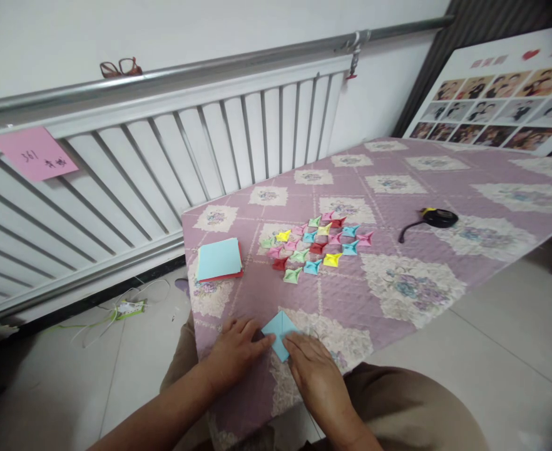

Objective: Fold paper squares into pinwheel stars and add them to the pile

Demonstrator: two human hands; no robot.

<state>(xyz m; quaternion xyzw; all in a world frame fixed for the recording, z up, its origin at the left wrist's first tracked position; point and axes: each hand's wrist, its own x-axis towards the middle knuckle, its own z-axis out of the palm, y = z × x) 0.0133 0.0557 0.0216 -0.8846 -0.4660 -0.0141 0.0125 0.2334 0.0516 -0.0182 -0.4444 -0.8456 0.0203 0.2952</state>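
Head view: left hand (235, 351), unclenched, and right hand (316, 371), grip unclear, touch folded blue paper (280, 327) on the bench's (252, 294) near side.

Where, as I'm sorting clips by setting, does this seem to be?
An indoor room, probably in a home: a radiator runs along the wall, near a flowered tablecloth and a photo board.

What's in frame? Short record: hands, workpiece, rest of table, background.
left hand: thumb on blue paper's lower left edge
right hand: fingers on its lower right edge
workpiece: blue paper, folded to a diamond, on table
mid-table: small folded papers, several colors, grouped
table left: paper stack, blue sheet on top
table right: black object
background: radiator, glasses above
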